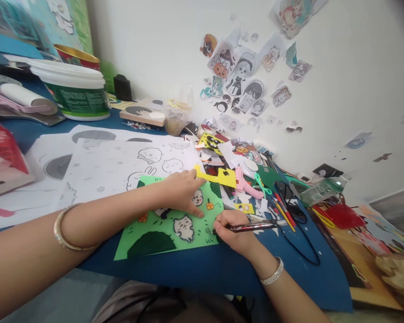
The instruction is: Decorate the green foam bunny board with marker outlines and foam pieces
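Blue table (pixel 208 265), pale wall (pixel 336 85); left fingers (pixel 189 177) spread on artwork (pixel 202 237), right fingers (pixel 221 219) grip pen (pixel 251 227).

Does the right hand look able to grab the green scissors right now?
Probably yes: the scissors lie beyond the right hand, with mostly paper scraps between. It holds a pen, though, which it might need to lay down.

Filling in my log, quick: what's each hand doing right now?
Left hand: open, spread over the green sheet, with nothing visible in its grasp.
Right hand: closed, holding a pen.
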Available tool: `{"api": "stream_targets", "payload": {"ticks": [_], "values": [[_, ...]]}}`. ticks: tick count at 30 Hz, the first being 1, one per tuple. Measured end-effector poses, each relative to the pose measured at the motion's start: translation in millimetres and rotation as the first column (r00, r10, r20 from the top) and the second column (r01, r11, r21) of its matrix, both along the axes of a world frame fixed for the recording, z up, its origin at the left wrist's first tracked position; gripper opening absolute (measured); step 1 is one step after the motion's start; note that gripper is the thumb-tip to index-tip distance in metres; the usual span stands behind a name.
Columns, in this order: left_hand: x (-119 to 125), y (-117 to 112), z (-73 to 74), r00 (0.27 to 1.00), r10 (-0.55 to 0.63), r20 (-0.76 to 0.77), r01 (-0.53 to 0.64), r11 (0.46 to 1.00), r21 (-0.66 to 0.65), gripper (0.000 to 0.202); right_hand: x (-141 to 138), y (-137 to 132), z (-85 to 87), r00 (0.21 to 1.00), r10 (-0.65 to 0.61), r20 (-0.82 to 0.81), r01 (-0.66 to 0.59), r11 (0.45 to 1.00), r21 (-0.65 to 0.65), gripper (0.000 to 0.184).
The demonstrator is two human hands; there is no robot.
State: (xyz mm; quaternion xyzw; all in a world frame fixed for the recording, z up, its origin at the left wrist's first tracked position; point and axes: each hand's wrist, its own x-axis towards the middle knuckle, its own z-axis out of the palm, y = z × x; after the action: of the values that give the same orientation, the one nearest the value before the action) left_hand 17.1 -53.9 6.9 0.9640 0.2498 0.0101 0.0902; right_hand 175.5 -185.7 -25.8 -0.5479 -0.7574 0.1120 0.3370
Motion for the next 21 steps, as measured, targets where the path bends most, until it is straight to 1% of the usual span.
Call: {"api": "stream_targets", "payload": {"ticks": [4, 10, 16, 21], "values": [[-0.1, -0.1, 0.6, 1.000, 0.000, 0.000, 0.000, 1.000, -0.003, 0.092, 0.2, 0.0, -0.3, 1.000, -0.004, -0.012, 0.004, 1.000, 0.005, 0.031], [-0.6, -0.4, 1.4, 1.000, 0.003, -0.002, -0.003, 1.000, -0.008, 0.092, 1.1, -0.2, -0.9, 1.000, -0.028, 0.014, 0.027, 1.000, 0.015, 0.031], [-0.2, -1.1, 1.5, 1.000, 0.006, -0.006, -0.006, 1.000, -0.005, 0.091, 0.1, -1.4, 0.3, 1.000, 0.026, 0.006, -0.026, 1.000, -0.002, 0.030], [-0.1, -2.0, 2.6, 1.000, 0.009, -0.006, -0.009, 1.000, -0.007, 0.089, -0.9, -1.2, 1.0, 0.998, 0.044, 0.037, -0.044, 0.999, -0.009, 0.030]]}}
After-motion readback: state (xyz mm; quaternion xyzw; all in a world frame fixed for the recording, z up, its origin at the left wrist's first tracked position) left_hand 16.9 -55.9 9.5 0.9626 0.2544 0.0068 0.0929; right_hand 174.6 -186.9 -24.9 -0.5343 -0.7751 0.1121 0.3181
